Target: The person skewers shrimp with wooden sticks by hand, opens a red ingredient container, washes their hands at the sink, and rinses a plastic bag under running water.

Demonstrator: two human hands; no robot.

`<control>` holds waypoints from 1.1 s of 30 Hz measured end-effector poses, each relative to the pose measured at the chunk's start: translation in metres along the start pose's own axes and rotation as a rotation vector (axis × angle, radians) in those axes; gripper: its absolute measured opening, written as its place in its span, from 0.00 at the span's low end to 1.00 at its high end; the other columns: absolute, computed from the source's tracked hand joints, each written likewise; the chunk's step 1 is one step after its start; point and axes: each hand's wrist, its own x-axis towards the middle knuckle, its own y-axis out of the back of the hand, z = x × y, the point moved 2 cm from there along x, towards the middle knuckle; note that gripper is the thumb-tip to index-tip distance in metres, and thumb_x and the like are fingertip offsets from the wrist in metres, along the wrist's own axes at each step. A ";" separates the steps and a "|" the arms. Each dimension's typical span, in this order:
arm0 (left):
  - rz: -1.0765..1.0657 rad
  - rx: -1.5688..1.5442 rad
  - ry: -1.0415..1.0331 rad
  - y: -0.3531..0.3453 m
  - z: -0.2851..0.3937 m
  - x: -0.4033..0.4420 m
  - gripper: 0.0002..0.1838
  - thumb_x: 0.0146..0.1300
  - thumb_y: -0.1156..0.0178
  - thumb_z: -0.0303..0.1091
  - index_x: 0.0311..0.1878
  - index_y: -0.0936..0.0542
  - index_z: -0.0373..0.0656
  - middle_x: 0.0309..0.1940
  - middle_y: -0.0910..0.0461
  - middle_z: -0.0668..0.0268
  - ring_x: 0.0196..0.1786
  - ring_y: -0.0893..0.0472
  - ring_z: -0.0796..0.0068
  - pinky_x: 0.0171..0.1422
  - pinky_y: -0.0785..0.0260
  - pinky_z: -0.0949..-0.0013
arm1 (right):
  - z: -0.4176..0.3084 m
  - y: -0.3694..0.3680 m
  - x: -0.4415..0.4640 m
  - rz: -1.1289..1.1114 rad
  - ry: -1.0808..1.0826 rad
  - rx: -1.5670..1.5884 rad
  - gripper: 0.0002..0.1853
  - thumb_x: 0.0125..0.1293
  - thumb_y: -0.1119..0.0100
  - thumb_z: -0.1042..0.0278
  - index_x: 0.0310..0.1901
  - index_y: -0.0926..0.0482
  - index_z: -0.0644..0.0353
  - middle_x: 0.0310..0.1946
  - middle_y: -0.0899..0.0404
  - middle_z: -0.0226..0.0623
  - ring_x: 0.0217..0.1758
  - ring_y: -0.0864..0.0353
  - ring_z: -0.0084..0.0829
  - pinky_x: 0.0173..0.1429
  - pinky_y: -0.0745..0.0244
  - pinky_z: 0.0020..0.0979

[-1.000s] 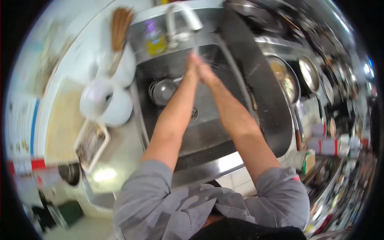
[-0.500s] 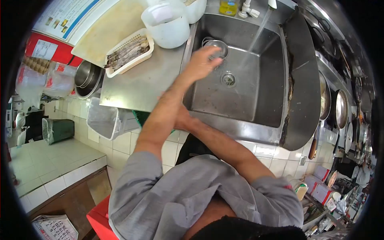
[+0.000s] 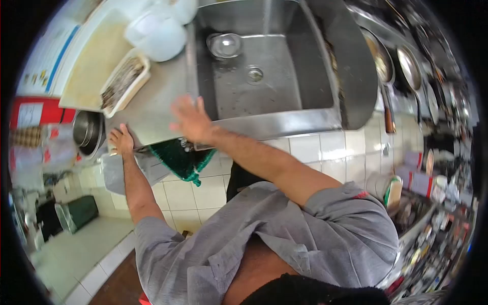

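My left hand is at the left front corner of the steel counter, fingers apart and lying on its edge. Nothing shows in that hand. Over the counter's front edge, beside the sink, my right hand is spread open and slightly blurred, also holding nothing. Close to the left hand stand stacked metal pots. A white plastic basket of small grey seafood, perhaps shrimp or squid, lies ahead of both hands. Below the right hand hangs a green mesh bag, its upper part under the counter.
A metal bowl sits inside the sink, where water runs from above. White tubs stand at the back of the counter beside a cutting board. Pans are at the right. A clear bin is below left.
My left hand has left the sink and swung to the counter's left corner. My right hand has moved left and spread open. The view has shifted, and the green mesh bag shows more.
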 end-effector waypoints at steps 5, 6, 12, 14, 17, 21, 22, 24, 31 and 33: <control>-0.072 0.222 -0.387 -0.045 0.159 -0.117 0.36 0.71 0.65 0.60 0.74 0.46 0.47 0.76 0.52 0.58 0.77 0.54 0.52 0.74 0.64 0.35 | 0.039 0.099 -0.069 -0.372 0.219 -0.008 0.35 0.66 0.53 0.39 0.69 0.39 0.50 0.71 0.47 0.50 0.77 0.56 0.50 0.74 0.61 0.58; -0.014 0.412 -0.532 -0.064 0.190 -0.141 0.35 0.71 0.64 0.59 0.75 0.47 0.49 0.76 0.52 0.59 0.78 0.56 0.52 0.74 0.67 0.35 | 0.072 0.117 -0.095 -0.203 0.242 -0.051 0.34 0.66 0.51 0.40 0.68 0.39 0.49 0.70 0.44 0.47 0.75 0.51 0.51 0.73 0.56 0.56; -0.381 0.143 -0.769 -0.070 0.306 -0.220 0.35 0.70 0.61 0.60 0.75 0.48 0.52 0.76 0.52 0.59 0.78 0.59 0.55 0.73 0.69 0.32 | 0.221 0.259 -0.185 -0.175 -0.207 -0.383 0.30 0.69 0.51 0.45 0.64 0.32 0.57 0.63 0.31 0.45 0.69 0.36 0.44 0.71 0.44 0.43; -0.439 0.040 -0.805 -0.078 0.326 -0.219 0.36 0.70 0.59 0.60 0.75 0.48 0.52 0.76 0.52 0.59 0.78 0.60 0.56 0.73 0.69 0.31 | 0.235 0.270 -0.177 -0.150 -0.258 -0.371 0.27 0.68 0.49 0.47 0.62 0.29 0.58 0.61 0.28 0.45 0.66 0.34 0.44 0.69 0.41 0.42; -0.621 -0.107 -0.894 -0.102 0.357 -0.205 0.38 0.68 0.53 0.59 0.74 0.47 0.49 0.76 0.57 0.57 0.78 0.57 0.55 0.72 0.63 0.30 | 0.268 0.262 -0.144 -0.053 -0.334 -0.347 0.20 0.66 0.43 0.56 0.54 0.23 0.60 0.55 0.24 0.44 0.58 0.26 0.45 0.63 0.31 0.40; -0.797 -0.490 -0.839 -0.151 0.427 -0.147 0.39 0.65 0.43 0.51 0.73 0.44 0.42 0.73 0.50 0.49 0.74 0.46 0.49 0.75 0.50 0.51 | 0.302 0.231 -0.020 0.230 -0.767 0.065 0.16 0.59 0.38 0.64 0.45 0.19 0.64 0.41 0.16 0.42 0.44 0.18 0.42 0.50 0.24 0.35; -0.817 -0.577 -0.734 -0.155 0.448 -0.129 0.38 0.65 0.43 0.50 0.72 0.43 0.40 0.71 0.45 0.48 0.72 0.42 0.50 0.74 0.47 0.54 | 0.313 0.220 0.016 0.287 -0.751 0.261 0.14 0.56 0.36 0.65 0.41 0.18 0.65 0.34 0.15 0.39 0.36 0.16 0.34 0.43 0.23 0.32; -0.877 -0.816 -0.470 -0.144 0.484 -0.108 0.31 0.67 0.44 0.46 0.68 0.35 0.39 0.60 0.27 0.51 0.63 0.28 0.57 0.66 0.38 0.59 | 0.323 0.202 0.088 0.380 -0.803 0.766 0.07 0.60 0.36 0.73 0.39 0.18 0.64 0.28 0.19 0.34 0.28 0.21 0.23 0.32 0.26 0.25; -1.122 -1.699 0.214 -0.163 0.603 -0.045 0.23 0.73 0.57 0.48 0.58 0.29 0.39 0.43 0.22 0.58 0.43 0.20 0.62 0.48 0.25 0.55 | 0.355 0.202 0.223 0.806 -0.836 1.125 0.07 0.63 0.44 0.70 0.32 0.22 0.66 0.25 0.19 0.42 0.22 0.21 0.29 0.25 0.25 0.32; -1.117 -1.699 0.213 -0.148 0.622 -0.045 0.24 0.68 0.50 0.54 0.46 0.26 0.39 0.34 0.22 0.57 0.31 0.20 0.55 0.37 0.22 0.57 | 0.369 0.206 0.228 0.690 -0.683 0.906 0.08 0.62 0.43 0.68 0.33 0.21 0.66 0.26 0.19 0.42 0.23 0.20 0.30 0.27 0.25 0.33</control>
